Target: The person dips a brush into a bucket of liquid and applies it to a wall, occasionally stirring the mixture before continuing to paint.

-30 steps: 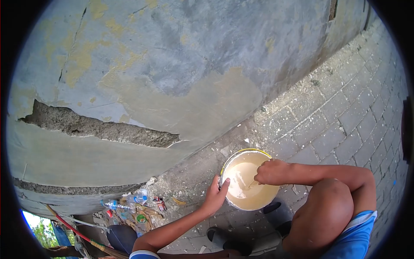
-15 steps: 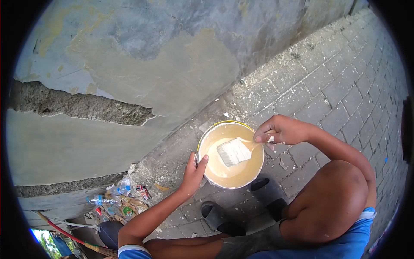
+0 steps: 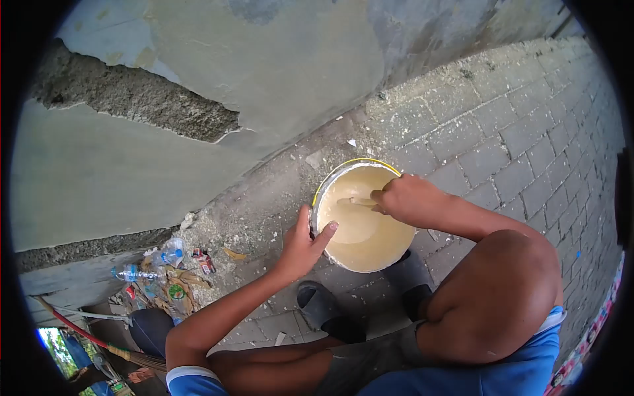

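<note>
A round bucket (image 3: 382,248) with a yellow handle (image 3: 360,160) stands on the paving, tilted a little. Cream-coloured paint (image 3: 350,226) lies in it. My left hand (image 3: 305,244) grips the rim on the left side, thumb inside and fingers outside. Over the right part of the opening, my right hand (image 3: 411,202) is closed around the handle of a wide paintbrush (image 3: 358,201). The brush's bristles are hidden, dipped in the paint.
A plastered wall (image 3: 165,158) with a broken, rough gap (image 3: 139,99) rises on the left. Plastic bottles (image 3: 173,251) and other litter lie at its foot. My dark sandals (image 3: 318,302) are just below the bucket. Grey paving (image 3: 475,158) with pale flakes stretches right.
My right hand has lowered the paintbrush from above the bucket's opening into the paint. The left hand stays on the rim. The whole view has shifted slightly.
</note>
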Motion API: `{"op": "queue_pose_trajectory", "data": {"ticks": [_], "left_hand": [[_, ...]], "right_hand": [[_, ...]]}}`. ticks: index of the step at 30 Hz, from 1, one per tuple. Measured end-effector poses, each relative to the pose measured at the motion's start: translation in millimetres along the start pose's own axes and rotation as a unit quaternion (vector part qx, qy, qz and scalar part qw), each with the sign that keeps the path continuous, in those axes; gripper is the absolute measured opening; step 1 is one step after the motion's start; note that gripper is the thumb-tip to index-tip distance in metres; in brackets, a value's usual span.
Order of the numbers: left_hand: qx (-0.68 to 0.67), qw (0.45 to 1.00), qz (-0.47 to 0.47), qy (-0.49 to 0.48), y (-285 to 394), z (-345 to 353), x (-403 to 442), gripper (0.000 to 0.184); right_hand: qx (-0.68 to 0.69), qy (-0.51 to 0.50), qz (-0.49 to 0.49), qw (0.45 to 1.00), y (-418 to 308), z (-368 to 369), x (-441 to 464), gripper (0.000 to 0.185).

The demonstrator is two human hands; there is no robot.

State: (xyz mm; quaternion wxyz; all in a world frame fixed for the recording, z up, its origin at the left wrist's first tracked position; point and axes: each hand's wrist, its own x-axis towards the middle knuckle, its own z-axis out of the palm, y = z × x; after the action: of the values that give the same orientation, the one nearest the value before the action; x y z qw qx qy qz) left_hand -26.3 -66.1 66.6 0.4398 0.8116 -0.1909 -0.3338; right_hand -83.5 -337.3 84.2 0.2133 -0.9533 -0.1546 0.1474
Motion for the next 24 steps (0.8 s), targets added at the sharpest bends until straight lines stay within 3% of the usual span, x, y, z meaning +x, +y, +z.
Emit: {"op": "queue_pose_trajectory", "data": {"ticks": [4,7,11,19,24], "left_hand": [[-0.015,0.999,0.02,0.041,-2,10,3,0.041],[0.004,0.998,0.026,0.062,0,7,5,0.039],[-0.026,0.997,0.013,0.071,-11,4,8,0.037],[-0.026,0.998,-0.044,0.035,-1,1,2,0.03],[-0.042,0.996,0.011,0.071,-12,3,2,0.035]], "right_hand": [[-0.062,-0.007,-0.049,0.997,4,48,13,0.016],[-0.069,-0.04,-0.019,0.997,2,56,17,0.017],[0.009,-0.032,0.006,0.999,-2,25,15,0.023],[0.02,-0.037,-0.058,0.997,-3,48,23,0.023],[0.141,-0.078,-0.021,0.987,-10,24,25,0.022]]}}
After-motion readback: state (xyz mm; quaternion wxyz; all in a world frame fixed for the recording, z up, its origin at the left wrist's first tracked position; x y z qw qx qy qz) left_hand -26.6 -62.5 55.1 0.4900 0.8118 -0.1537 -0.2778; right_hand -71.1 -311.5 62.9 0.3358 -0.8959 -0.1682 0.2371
